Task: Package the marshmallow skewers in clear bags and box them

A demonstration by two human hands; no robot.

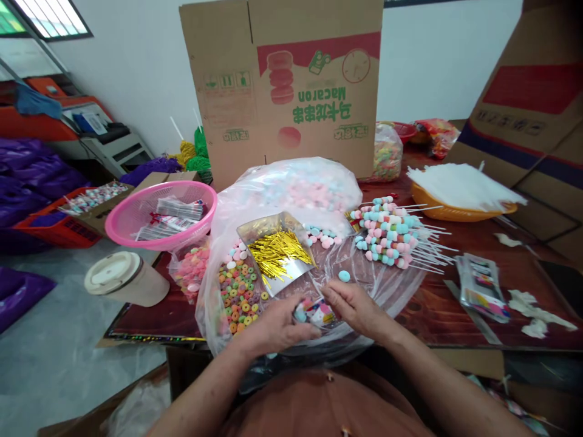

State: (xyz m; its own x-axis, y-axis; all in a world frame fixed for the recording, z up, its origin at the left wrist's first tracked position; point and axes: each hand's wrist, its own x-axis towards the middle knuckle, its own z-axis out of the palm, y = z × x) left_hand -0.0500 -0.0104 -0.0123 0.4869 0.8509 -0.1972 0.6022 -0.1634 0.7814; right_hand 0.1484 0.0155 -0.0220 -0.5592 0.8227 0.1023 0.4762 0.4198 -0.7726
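Close to my body, my left hand is closed around one end of a small printed candy bag with pink and light-blue pieces showing in it. Fingers of my right hand pinch the bag's other end. Just beyond lie gold twist ties in a silvery tray. Colourful ring candies are left of that tray, and a single blue candy sits beyond my right hand. Pink-and-blue candy skewers are piled to the right, their white sticks pointing right.
A large clear bag of pink and blue candies stands before a tall cardboard box. At left are a pink basket with flat packets and a lidded cup. At right are an orange basket and stacked printed packets.
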